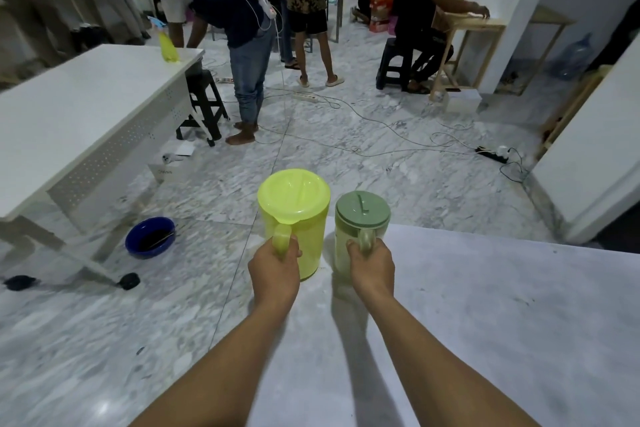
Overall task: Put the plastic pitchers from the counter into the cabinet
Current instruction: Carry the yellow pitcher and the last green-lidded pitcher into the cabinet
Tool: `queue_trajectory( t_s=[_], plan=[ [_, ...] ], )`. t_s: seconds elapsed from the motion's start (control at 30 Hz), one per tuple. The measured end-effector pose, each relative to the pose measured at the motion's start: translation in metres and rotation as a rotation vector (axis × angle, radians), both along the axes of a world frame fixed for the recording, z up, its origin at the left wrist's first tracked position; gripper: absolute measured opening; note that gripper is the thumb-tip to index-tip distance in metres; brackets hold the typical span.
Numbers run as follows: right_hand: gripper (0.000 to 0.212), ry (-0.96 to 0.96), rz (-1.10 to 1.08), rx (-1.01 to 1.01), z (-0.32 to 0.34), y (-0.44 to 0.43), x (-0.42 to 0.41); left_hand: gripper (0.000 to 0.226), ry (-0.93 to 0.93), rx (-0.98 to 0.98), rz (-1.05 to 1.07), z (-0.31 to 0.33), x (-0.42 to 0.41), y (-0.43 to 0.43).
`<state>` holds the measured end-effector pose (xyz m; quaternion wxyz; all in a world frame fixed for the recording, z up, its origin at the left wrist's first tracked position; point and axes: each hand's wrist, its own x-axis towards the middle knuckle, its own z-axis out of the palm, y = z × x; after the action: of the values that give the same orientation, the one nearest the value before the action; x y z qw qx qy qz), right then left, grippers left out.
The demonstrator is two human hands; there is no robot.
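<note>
Busy room: marble floor (398, 163) littered with cables, several people standing or sitting in the background, white table (86, 107) on the left, blue basin (149, 236) lying under it. Counter (485, 305) is filling the lower right, pale and matte.

Left hand (275, 269) is wrapping fully closed around the handle of the yellow-green pitcher (294, 218). Right hand (372, 267) is doing the same on the handle of the sage-green pitcher (360, 229), fingers curled shut through the loop. Both pitchers are sitting upright, just beside each other at the counter's far left corner; can't tell whether the bases are touching the surface or just clear of it.

Gripping by the handles is keeping both upright and leaving one per hand, so both can go in a single trip.

Both lids are on and seated. Yellow-green body is translucent and looking empty; the sage one's contents can't be read from here, likely empty too.

Cabinet isn't showing in view. Judging the task is at the pickup stage, carry yet to come.
</note>
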<state>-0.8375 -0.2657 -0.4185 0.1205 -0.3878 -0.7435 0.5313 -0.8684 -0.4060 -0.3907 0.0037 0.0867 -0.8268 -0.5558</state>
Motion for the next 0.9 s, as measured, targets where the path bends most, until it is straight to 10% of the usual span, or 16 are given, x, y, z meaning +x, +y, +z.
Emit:
queue_trajectory(
  t_s=[0.9],
  plan=[
    [0.024,0.272,-0.505,0.234,0.247,-0.017,0.152,0.034,0.267,0.167,-0.535,0.214,0.042,0.018]
  ],
)
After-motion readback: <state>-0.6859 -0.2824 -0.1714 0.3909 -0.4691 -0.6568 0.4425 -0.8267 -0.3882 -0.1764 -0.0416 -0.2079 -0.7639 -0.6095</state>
